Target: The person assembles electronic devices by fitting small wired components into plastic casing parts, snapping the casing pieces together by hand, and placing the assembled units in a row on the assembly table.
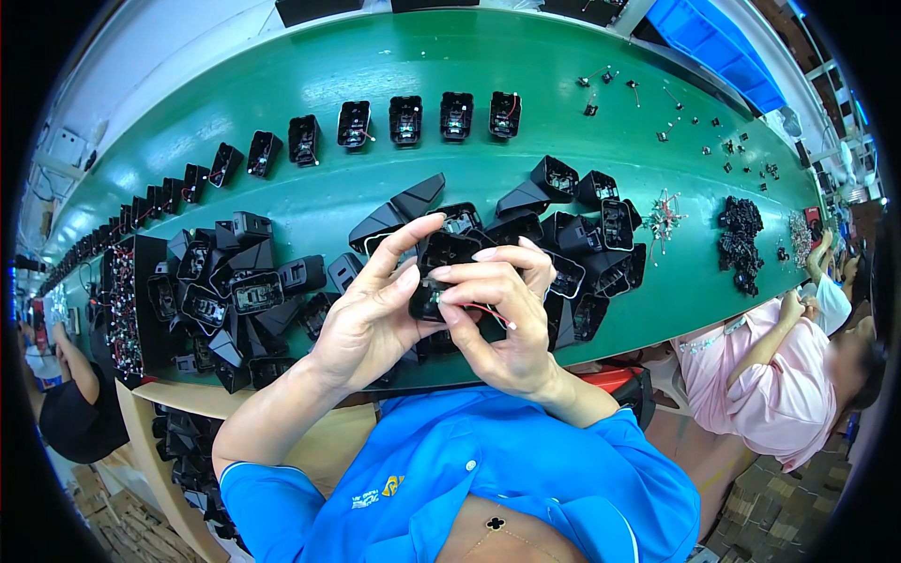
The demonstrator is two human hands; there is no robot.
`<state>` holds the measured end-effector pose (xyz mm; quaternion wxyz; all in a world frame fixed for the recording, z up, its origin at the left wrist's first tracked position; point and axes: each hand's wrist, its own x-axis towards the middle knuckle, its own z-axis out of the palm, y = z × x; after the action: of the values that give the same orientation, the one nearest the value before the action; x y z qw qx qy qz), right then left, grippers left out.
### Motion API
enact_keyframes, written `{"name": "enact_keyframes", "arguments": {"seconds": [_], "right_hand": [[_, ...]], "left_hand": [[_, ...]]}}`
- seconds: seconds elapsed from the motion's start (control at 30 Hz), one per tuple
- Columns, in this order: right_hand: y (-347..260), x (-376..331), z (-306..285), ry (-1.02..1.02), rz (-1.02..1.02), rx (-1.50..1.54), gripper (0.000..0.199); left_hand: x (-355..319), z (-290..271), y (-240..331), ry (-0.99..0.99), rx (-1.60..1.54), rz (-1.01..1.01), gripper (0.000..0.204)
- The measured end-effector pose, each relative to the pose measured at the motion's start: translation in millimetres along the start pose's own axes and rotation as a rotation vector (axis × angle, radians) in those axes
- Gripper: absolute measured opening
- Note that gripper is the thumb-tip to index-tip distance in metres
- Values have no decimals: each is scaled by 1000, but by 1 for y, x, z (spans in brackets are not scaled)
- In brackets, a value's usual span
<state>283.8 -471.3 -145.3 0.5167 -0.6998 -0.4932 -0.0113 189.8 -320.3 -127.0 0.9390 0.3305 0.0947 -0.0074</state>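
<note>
My left hand point(355, 324) grips a black plastic housing point(425, 302) in front of my chest, its thumb and forefinger along the rim. My right hand point(507, 314) is closed in a pinch at the housing's opening, on a small wired part mostly hidden by the fingertips. A thin red wire point(485, 310) with a white connector point(511, 325) trails out below the right fingers. More black housings point(615, 225) lie heaped behind and to the right of my hands. Another pile of housings point(258, 293) is to the left.
Housings point(405, 120) stand in a curved row along the green table point(310, 70). Small wired parts point(664, 220) and black pieces point(741, 244) lie to the right. A parts box point(124, 310) and a carton point(188, 399) are left. Co-workers sit on both sides, one in pink point(770, 380).
</note>
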Motion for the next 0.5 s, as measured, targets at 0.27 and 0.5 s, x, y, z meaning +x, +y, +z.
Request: {"name": "enact_keyframes", "arguments": {"seconds": [0.27,0.5], "right_hand": [[7,-4,14,126,34,-88,17],[21,-7,13,179,5,-96,19]], "left_hand": [[4,-5,-1,52,175,49,61],[2,2,-17,47,666,366,70]]}}
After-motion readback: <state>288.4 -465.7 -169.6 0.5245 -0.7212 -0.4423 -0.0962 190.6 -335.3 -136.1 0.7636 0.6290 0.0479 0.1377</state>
